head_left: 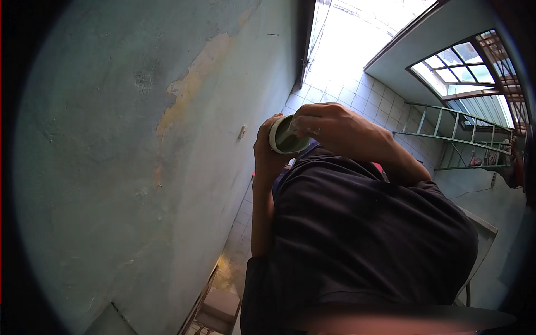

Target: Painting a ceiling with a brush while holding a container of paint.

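My left hand [267,146] is wrapped round a small round tub [273,137] with a pale rim and a greenish inside. The tub is tilted, its mouth turned toward me. Over that mouth my right hand [326,121] is closed, with the fingertips bent down into the tub. White smears mark the fingers. A pale, narrow shape shows just below them inside the tub; whether it is a tool or some of the contents I cannot tell. The rest of what the right fingers grip is hidden.
A pale green wall [111,167] with a peeled yellowish patch [192,84] rises close on my left, with a small switch plate [242,132]. Ahead lies a white tiled floor [357,97] by a bright doorway. A green metal ladder [452,137] stands at the right, below a window [458,67].
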Demonstrator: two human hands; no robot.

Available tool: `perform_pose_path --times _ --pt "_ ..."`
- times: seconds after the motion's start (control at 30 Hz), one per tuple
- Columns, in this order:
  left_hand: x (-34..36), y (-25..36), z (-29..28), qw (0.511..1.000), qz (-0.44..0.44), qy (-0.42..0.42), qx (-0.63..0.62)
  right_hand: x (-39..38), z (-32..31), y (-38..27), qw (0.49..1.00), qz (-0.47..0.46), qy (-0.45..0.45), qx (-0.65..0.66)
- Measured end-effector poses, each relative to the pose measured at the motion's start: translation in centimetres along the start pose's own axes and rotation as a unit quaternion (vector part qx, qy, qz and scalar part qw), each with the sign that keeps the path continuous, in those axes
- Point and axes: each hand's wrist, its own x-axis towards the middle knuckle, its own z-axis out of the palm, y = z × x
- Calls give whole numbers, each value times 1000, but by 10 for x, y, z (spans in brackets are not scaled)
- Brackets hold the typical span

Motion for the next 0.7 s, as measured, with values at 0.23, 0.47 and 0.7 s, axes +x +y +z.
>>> perform_pose_path --times 0.23,0.47,0.7 --pt "-1 11 -5 1000 -1 4 16 10 15 5 989 -22 -50 -134" --pt "-6 1 -8 999 -42 11 -32 18 15 -1 980 17 -110 -166" --pt "-7 -1 -8 999 -29 20 0 22 14 -7 981 16 -104 -163"
